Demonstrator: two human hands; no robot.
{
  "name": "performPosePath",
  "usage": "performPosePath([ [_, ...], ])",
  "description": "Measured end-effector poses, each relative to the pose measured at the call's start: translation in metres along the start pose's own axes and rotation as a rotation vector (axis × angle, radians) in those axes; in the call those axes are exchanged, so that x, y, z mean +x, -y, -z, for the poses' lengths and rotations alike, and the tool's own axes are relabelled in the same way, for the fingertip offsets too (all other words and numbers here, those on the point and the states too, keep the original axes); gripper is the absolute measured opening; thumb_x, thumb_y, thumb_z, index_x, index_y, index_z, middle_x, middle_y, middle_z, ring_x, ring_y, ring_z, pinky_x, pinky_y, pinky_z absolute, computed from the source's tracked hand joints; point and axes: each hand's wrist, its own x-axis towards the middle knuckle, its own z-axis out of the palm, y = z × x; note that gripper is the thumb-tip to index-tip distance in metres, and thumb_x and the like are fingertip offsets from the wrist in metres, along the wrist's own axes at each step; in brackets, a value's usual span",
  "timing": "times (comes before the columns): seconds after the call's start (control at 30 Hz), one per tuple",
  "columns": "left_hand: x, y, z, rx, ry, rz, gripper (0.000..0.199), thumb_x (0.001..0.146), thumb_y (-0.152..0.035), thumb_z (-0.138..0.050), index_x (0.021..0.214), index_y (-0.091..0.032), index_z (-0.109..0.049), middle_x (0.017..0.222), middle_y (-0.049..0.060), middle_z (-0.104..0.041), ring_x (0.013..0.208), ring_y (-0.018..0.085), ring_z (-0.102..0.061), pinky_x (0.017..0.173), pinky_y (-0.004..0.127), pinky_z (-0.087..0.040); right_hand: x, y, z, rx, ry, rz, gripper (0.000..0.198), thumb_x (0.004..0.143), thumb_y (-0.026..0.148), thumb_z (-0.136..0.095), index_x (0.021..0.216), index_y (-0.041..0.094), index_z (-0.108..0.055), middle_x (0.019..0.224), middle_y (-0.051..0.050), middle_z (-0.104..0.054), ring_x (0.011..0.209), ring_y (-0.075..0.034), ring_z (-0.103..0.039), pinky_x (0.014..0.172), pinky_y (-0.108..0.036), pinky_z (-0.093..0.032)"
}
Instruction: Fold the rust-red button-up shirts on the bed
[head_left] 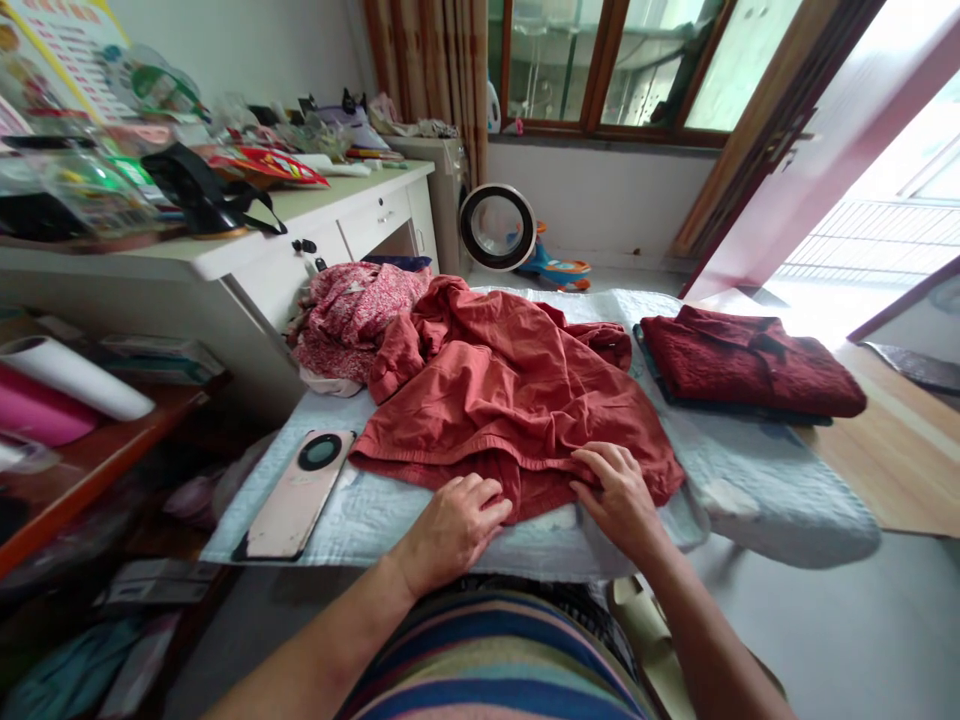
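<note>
A rust-red shirt (517, 390) lies spread and rumpled before me, its hem towards my body. My left hand (459, 522) is at the near hem, its fingers curled onto the edge of the cloth. To the right, my right hand (616, 492) has its thumb and fingers closed on the hem fold; its fingertips are partly lost in the cloth. Under the shirt is a light blue quilted cover (757, 480). A pale pink phone (296, 500) rests face down left of the shirt.
Bundled pink patterned clothes (352, 310) lie at the back left. A folded dark red garment (750, 365) sits on a darker one at right. A cluttered white desk (300, 225) stands left, a washing machine (442, 180) with its round door open behind, and a blue-orange toy (551, 268) on the floor.
</note>
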Motion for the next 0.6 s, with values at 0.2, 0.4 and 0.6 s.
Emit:
performPosePath([
  [0.2,-0.009,0.009,0.001,-0.044,-0.09,-0.077,0.02,0.091,-0.019,-0.055,0.107,-0.025,-0.065,0.109,0.005,-0.065,0.099,0.019,-0.057,0.088,0.033,-0.047,-0.007,-0.011,-0.007,-0.064,0.012,-0.005,0.02,0.089,0.017,-0.054,0.103,0.022,-0.068,0.105,-0.007,-0.067,0.099,-0.024,-0.058,0.09,-0.042,-0.045],
  [0.4,-0.024,0.08,0.026,0.262,-0.365,0.361,0.035,0.087,-0.017,-0.054,0.121,-0.018,-0.06,0.127,0.013,-0.059,0.117,0.029,-0.053,0.103,0.046,-0.042,-0.016,-0.03,0.007,-0.216,-0.137,-0.062,0.022,0.086,0.016,-0.053,0.1,0.023,-0.068,0.11,-0.006,-0.066,0.106,-0.025,-0.055,0.097,-0.044,-0.042],
  [0.6,-0.044,0.118,0.029,0.393,-0.125,0.608,0.054,0.084,-0.024,-0.056,0.136,-0.009,-0.05,0.134,0.02,-0.054,0.122,0.033,-0.054,0.105,0.043,-0.042,-0.031,-0.054,0.025,-0.463,-0.237,-0.247,0.038,0.076,0.016,-0.055,0.112,0.021,-0.066,0.129,-0.011,-0.056,0.12,-0.032,-0.047,0.101,-0.05,-0.038],
])
